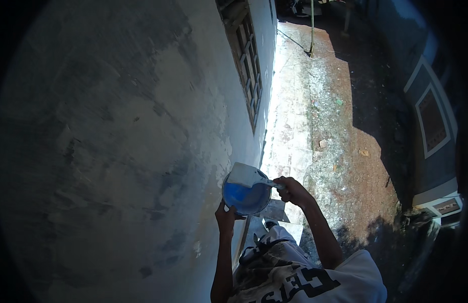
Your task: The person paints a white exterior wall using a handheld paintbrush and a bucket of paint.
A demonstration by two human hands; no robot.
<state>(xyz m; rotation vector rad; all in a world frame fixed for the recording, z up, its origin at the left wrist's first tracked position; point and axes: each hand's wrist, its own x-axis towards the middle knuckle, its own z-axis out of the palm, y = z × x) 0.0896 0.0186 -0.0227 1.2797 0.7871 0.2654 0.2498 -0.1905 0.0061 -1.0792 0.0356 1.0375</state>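
My left hand (227,219) grips the near-left rim of a round blue bowl (237,194) and tilts its inside up to view. Greyish-white residue coats part of the bowl's inner surface. In my right hand (292,192) is the handle of a wide, flat, pale tool (242,175), a brush or a scraper; the picture does not settle which. Its broad end lies over the bowl's far rim; whether they touch, I cannot tell. Close on the left rises a plastered wall (143,125) with patchy grey and white areas and flaking spots.
A window with a wooden lattice (249,72) is set in the wall ahead. Sunlit paving (291,125) runs along its foot, beside a strip of earth (364,170). A thin pole (312,30) stands farther off. Another building wall (446,159) is at the right.
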